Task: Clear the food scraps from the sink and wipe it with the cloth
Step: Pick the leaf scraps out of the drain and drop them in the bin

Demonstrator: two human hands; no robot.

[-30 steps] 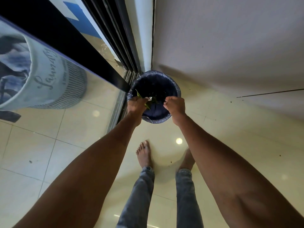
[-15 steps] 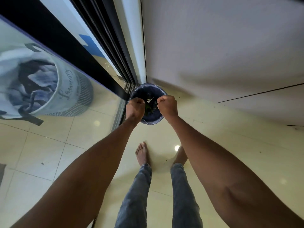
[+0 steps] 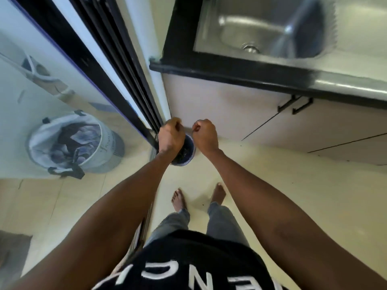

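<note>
My left hand (image 3: 170, 137) and my right hand (image 3: 206, 136) hover side by side above a small blue-lined bin (image 3: 187, 152) on the floor. The fingers of both are curled and I see nothing in them. Dark scraps lie inside the bin, which my left hand half covers. The steel sink (image 3: 261, 32) is up at the top right, set in a black-edged counter (image 3: 230, 70), with its drain (image 3: 250, 48) showing. A dark blurred shape (image 3: 301, 34) sits at the sink's right side. No cloth is in view.
A sliding glass door frame (image 3: 117, 65) runs along the left, with a laundry basket (image 3: 71, 143) behind it. Cabinet doors with black handles (image 3: 295, 105) stand below the counter. My bare feet (image 3: 199, 197) are on the pale tiled floor.
The green scraps that my left hand held over the bin are gone from it. Both hands have risen away from the bin, and the view has lifted so the sink appears.
</note>
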